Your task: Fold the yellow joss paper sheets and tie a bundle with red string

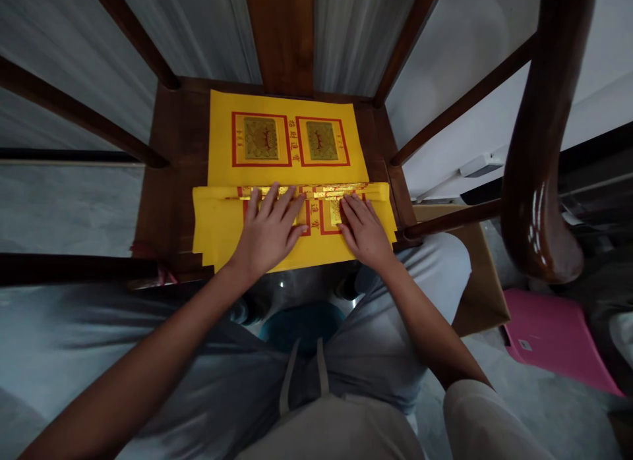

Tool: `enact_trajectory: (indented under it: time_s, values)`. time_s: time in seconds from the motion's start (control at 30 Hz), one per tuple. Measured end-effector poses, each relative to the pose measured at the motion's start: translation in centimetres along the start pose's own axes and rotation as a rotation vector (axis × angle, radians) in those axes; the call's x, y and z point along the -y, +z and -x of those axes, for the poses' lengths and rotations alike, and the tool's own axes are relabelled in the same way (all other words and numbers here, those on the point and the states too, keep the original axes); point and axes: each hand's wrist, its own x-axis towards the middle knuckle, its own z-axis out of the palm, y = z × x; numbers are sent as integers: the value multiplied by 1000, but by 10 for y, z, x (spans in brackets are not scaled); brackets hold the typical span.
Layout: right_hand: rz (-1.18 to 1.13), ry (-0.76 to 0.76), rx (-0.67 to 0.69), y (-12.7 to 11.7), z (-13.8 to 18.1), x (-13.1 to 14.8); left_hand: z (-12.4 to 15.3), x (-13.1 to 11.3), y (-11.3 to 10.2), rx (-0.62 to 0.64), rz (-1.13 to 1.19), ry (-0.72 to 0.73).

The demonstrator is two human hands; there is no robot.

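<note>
Both the left hand (271, 226) and the right hand (364, 230) are laid palm down on the folded yellow papers (225, 226), which are set at the front of the wooden chair seat (190, 134) and reach past its front edge. On the left hand, the fingers are fanned apart, their tips brought up to the folded ridge, and the thumb is turned inward. On the right hand, the fingers are held closer together and slightly bent, the thumb held apart from them. The left forearm (190, 331) and the right forearm (420, 315) are angled in from the near side of the seat.

A flat yellow sheet (221, 160) is spread toward the back of the seat, printed with two red-framed panels; its near edge is covered by the folded papers.

To the right of the seat and below it, a cardboard box (477, 272) is partly hidden by the right knee (448, 262); its contents cannot be made out. Farther right of the seat, a pink plastic item (554, 341) is seen, marked with a small label. Below the seat's front edge, a rounded teal object (301, 325) is partly visible; whether anything is held in it cannot be told.
</note>
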Motion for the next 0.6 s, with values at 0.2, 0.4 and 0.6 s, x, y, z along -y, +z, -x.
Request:
enact_trajectory:
  time_s: [0.2,0.4,0.6]
  values:
    - [5,-7,-2,0,1,1,14,2,2,-6,3,-57]
    - [55,9,23,-2,2,1,16,-1,0,95,-13,-119]
    - [138,58,71,-9,9,-1,19,-1,-3,178,-34,-150]
